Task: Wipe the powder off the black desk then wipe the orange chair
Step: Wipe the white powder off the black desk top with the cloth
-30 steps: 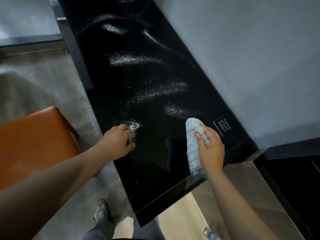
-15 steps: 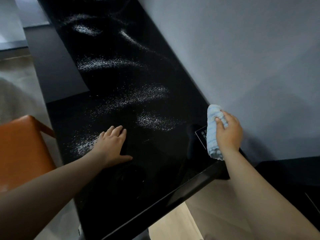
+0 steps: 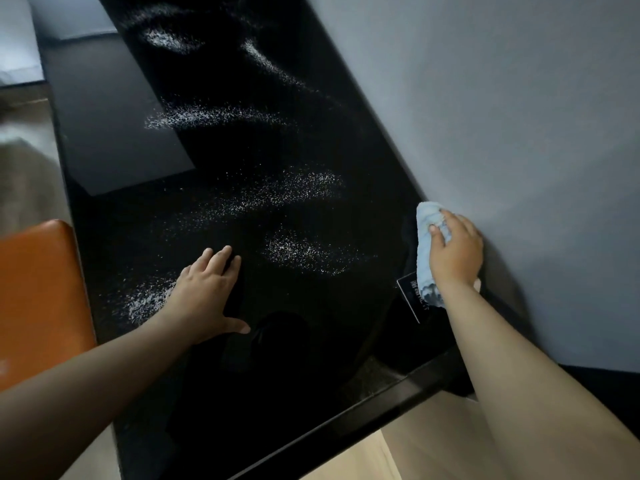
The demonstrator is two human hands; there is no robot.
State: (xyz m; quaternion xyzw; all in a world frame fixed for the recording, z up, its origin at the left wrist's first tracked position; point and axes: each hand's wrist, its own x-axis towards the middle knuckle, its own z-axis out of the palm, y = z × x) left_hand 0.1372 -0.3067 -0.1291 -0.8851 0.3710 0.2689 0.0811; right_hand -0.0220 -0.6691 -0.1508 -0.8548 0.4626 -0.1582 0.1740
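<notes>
A long glossy black desk runs away from me along a grey wall. Several patches of white powder lie scattered on it, from near my hands to the far end. My right hand grips a light blue cloth and holds it on the desk's right edge, against the wall. My left hand rests flat on the desk with fingers spread, beside a powder patch. The orange chair stands at the left, its seat close to the desk's edge.
The grey wall borders the desk on the right. A small dark card with white print lies on the desk under the cloth's lower end. Pale floor shows below the desk's near edge.
My right hand carried the cloth from the middle of the desk to its right edge by the wall. My left hand uncurled and laid flat on the desk.
</notes>
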